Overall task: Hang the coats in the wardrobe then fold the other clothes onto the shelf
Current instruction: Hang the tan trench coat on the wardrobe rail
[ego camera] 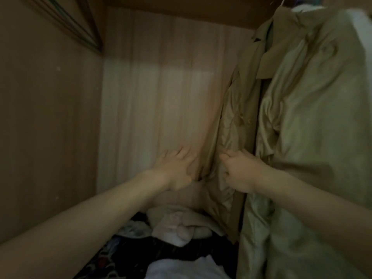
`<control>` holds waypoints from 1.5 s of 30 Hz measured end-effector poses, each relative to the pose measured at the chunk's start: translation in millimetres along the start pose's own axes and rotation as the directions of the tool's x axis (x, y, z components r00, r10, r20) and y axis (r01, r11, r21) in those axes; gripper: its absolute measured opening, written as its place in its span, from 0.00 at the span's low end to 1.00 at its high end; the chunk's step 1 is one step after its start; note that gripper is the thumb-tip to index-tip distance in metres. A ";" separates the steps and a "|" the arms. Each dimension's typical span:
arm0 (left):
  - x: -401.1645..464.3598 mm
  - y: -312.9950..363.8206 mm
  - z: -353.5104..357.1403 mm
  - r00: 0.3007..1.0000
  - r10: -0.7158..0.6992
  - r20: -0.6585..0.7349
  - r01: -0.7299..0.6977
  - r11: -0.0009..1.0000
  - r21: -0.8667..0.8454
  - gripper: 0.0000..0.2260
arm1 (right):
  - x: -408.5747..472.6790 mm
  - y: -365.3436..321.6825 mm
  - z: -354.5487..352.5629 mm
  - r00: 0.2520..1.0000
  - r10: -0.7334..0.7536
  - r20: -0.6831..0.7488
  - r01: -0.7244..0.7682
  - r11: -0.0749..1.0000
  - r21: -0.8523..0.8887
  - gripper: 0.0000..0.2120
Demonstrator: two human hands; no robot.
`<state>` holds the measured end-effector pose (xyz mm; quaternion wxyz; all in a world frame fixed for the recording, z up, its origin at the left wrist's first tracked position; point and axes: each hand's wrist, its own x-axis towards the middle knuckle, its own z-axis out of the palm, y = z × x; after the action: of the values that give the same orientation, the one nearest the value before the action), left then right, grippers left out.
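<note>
A beige coat [237,109] hangs inside the wooden wardrobe [50,117], at the right of the dim interior. Its shiny lining shows along the open front edge. My left hand [175,170] lies against the coat's left front panel, fingers spread and the thumb hooked into a fold. My right hand [239,172] pinches the lining edge of the same coat, fingers curled. A second pale garment [314,117] hangs closer to me on the right and hides the rest of the rail.
The wardrobe's back panel [161,87] stands bare behind the coat. On the wardrobe floor lies a heap of clothes [177,226]: pale pink, white and dark patterned pieces. The left side wall is close to my left forearm.
</note>
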<state>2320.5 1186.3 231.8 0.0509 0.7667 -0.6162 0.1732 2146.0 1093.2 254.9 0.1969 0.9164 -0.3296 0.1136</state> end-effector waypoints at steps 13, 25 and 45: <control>-121.5 20.4 -29.1 0.992 -0.046 0.120 0.040 0.998 0.052 0.31 | -104.0 -35.3 -9.3 0.997 -0.042 -0.061 0.047 0.996 0.073 0.30; -222.8 51.7 -46.2 0.974 0.161 0.158 -0.155 0.987 -0.047 0.31 | -225.8 -86.6 -53.7 0.989 0.129 0.069 -0.131 0.991 0.024 0.30; -308.4 246.7 -88.9 0.849 0.526 0.057 -0.511 0.843 -0.166 0.33 | -485.7 -40.9 -138.3 0.821 0.541 0.181 -0.515 0.839 -0.172 0.31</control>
<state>2009.3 1440.1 180.2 0.0264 0.5735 -0.8130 0.0968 1794.0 1454.0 203.1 0.1722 0.7827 -0.5966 0.0415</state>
